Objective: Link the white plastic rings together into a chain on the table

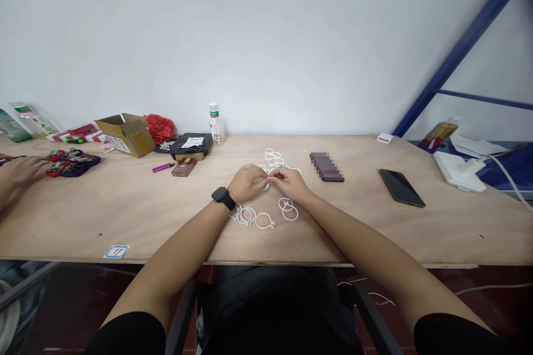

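Observation:
My left hand (247, 182), with a black watch (224, 197) on its wrist, and my right hand (288, 183) meet over the middle of the wooden table (137, 211). Both pinch one white plastic ring (267, 181) between their fingertips. Behind the hands lies a heap of several white rings (275, 160). In front of them, nearer me, lie more white rings (254, 216), and two others (288, 208) rest under my right wrist.
Two phones (327, 167) (401, 187) lie to the right. A cardboard box (126, 134), red bag, dark pouch (191, 145), small bottle (215, 123), purple lighter (164, 167) and cigarette pack (184, 166) stand at the back left. Another person's hand (19, 171) rests at the far left beside small toy cars.

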`<state>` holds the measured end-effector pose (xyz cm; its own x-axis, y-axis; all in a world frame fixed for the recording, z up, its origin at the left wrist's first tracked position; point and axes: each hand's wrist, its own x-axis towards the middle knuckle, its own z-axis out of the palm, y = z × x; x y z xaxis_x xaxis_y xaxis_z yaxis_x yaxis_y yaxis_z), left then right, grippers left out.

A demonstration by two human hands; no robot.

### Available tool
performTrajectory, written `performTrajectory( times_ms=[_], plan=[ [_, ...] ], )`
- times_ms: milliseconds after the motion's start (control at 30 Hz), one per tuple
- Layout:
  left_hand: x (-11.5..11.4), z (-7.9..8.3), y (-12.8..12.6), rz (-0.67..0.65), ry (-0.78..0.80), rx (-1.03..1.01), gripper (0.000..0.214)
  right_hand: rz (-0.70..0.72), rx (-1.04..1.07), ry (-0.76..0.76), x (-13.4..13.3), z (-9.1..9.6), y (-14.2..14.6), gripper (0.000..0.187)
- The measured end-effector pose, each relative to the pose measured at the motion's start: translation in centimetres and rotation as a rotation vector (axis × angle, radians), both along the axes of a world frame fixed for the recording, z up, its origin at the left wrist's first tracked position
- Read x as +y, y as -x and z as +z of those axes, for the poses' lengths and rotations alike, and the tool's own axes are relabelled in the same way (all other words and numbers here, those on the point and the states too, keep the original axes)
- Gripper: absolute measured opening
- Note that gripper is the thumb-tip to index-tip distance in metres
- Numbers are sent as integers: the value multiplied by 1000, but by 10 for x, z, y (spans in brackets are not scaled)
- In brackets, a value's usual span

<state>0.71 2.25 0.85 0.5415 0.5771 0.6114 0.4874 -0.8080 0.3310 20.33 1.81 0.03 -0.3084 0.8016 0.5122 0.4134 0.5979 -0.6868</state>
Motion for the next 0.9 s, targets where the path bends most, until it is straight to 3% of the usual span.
performTrajectory(
  times_ms=[100, 167, 333, 467, 600, 900],
  plan=[
    [-2, 2, 0, 111, -44, -50, 29, -114, -39, -103, 6, -1, -6, 9],
    [-7, 5, -3, 106, -43, -74, 33, -171, -60, -124, 13, -4, -11, 10],
    [-24, 7, -24, -242, 53, 98, 23, -259, -121, -98, 24, -11, -19, 11],
    [-31, -3, -39, -343, 106, 249, 34, -252, -139, -109, 23, -10, -19, 10],
    [-28, -7, -35, -300, 163, 300, 33, -213, -146, -115, 21, -9, -18, 9],
    [-18, 5, -10, -132, 247, 364, 21, -140, -126, -109, 21, -10, -19, 8]
  ],
)
